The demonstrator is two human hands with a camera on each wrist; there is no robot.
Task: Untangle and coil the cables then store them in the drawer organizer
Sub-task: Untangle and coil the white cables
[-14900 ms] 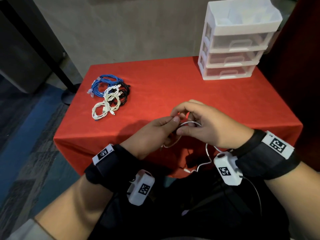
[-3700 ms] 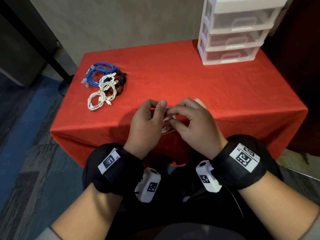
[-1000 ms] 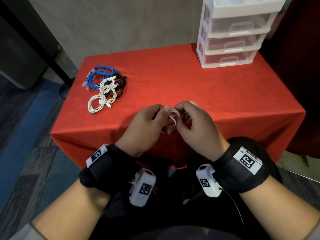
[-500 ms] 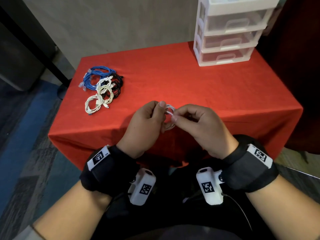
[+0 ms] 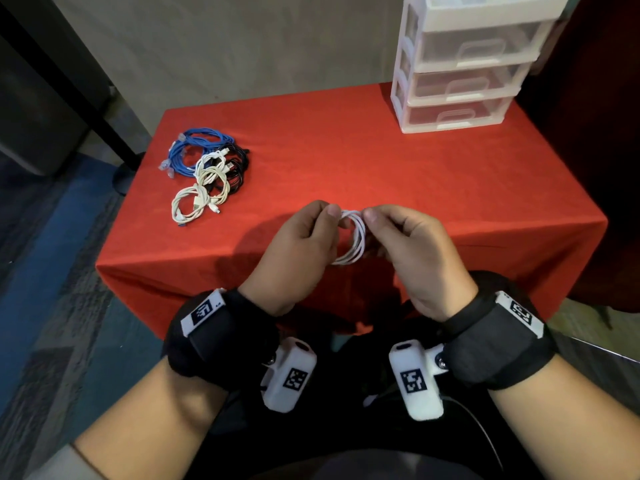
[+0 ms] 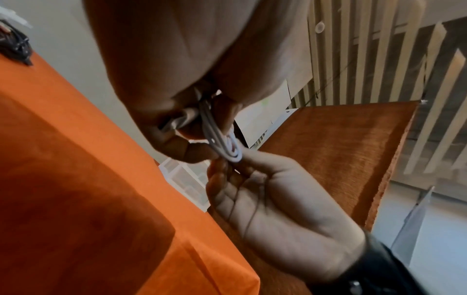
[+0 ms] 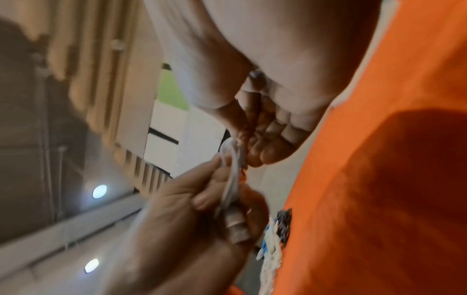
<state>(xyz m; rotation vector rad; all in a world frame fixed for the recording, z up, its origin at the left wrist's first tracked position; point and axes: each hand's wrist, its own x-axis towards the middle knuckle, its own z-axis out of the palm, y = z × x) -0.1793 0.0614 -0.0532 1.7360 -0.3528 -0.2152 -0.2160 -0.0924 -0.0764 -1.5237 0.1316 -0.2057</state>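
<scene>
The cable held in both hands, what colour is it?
White. The cable shows best in the head view, coiled between the hands.

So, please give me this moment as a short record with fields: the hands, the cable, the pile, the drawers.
left hand: pinches white cable coil
right hand: pinches the same coil from the other side
white cable coil: small loops, held above the table's near edge
cable pile: blue, black and white coils, table's far left
drawer organizer: far right, visible drawers closed
table: red cloth

Black wrist straps [image 5: 221,337] with white square-code tags; white coded camera blocks [image 5: 414,379] beneath; forearms bare.
</scene>
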